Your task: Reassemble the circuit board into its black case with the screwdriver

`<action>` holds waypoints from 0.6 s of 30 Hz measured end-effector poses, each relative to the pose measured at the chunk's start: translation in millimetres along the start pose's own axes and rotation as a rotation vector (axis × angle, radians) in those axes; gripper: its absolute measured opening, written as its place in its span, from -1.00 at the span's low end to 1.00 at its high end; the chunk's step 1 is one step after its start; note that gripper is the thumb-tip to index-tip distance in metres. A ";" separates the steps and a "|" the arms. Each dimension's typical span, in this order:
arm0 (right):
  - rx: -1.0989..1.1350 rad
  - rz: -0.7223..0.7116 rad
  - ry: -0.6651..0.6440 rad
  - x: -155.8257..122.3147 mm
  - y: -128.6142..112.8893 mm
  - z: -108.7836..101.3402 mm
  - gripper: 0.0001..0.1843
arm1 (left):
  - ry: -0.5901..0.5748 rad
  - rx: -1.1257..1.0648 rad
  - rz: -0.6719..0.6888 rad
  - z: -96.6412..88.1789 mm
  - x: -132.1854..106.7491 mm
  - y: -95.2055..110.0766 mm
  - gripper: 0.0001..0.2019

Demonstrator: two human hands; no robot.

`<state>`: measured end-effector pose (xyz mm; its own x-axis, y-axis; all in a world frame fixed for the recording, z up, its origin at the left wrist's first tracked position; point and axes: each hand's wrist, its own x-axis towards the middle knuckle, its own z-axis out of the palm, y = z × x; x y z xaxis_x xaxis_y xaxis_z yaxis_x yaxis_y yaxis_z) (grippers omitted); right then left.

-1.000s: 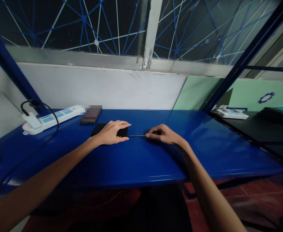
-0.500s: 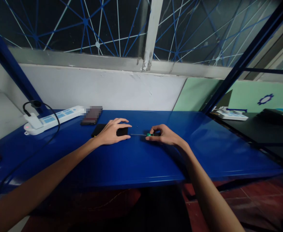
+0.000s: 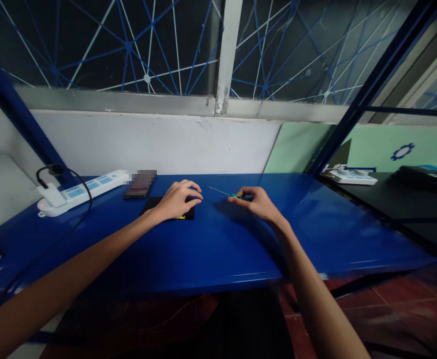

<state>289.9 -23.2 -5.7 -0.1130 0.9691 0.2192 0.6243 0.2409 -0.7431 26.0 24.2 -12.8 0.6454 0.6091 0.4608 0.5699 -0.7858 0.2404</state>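
Right grip (image 3: pixel 260 203), blue table (image 3: pixel 211 254), white wall (image 3: pixel 184 142).

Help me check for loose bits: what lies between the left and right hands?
Head view: the thin metal shaft of a green-handled screwdriver and, on the glossy blue tabletop, a tiny speck.

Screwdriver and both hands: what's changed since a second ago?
The screwdriver has been drawn away from the black box, tip now swung back or up. The right hand, grip kept, shifted slightly right with it. The left hand moved back, its thumb off the box's near edge. The box and phone stayed put.
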 end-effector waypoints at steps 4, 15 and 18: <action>-0.100 0.024 0.140 4.1 8.3 -0.2 -0.53 | -0.116 0.033 0.002 15.0 23.5 4.0 -0.81; -0.294 0.012 0.181 2.6 10.6 -1.7 -0.43 | -0.259 -0.012 -0.053 -11.0 -7.5 -13.5 -0.59; -0.393 0.014 0.165 3.4 11.6 0.4 -0.45 | -0.348 -0.078 -0.050 -29.9 -25.2 -29.0 -0.45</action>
<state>296.4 -17.1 -13.8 0.0027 0.9430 0.3328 0.8759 0.1584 -0.4558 -22.0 28.4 -5.9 0.7599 0.6366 0.1311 0.5734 -0.7516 0.3261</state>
